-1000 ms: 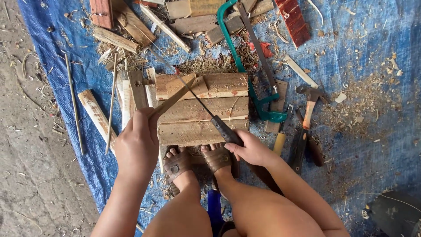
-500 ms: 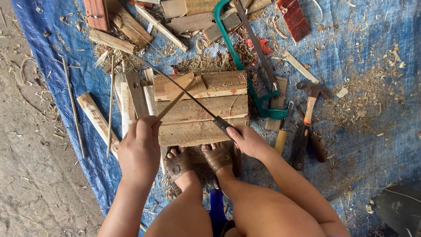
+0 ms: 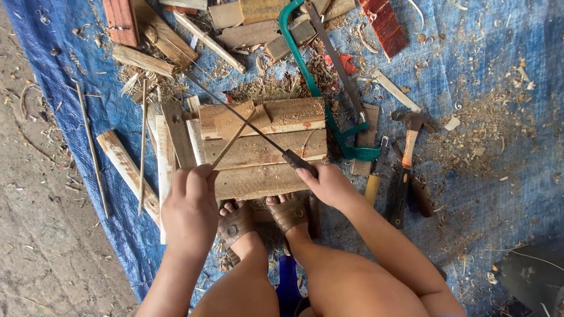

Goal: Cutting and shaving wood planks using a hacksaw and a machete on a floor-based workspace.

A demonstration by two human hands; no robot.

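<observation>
My left hand grips the near end of a thin wooden stick that slants up across a stack of wooden planks. My right hand holds the dark handle of a long knife; its narrow blade runs up and left, crossing the stick near the stick's far end. Both hands sit at the near edge of the planks, just above my sandalled feet. Wood shavings lie on the planks.
A blue tarp covers the ground. A green-framed hacksaw and a hammer lie right of the planks. Offcuts, slats and thin sticks are scattered behind and to the left. Bare dirt lies at far left.
The knife blade has slid up and left along the stick, away from me. My left hand keeps its hold on the stick's near end.
</observation>
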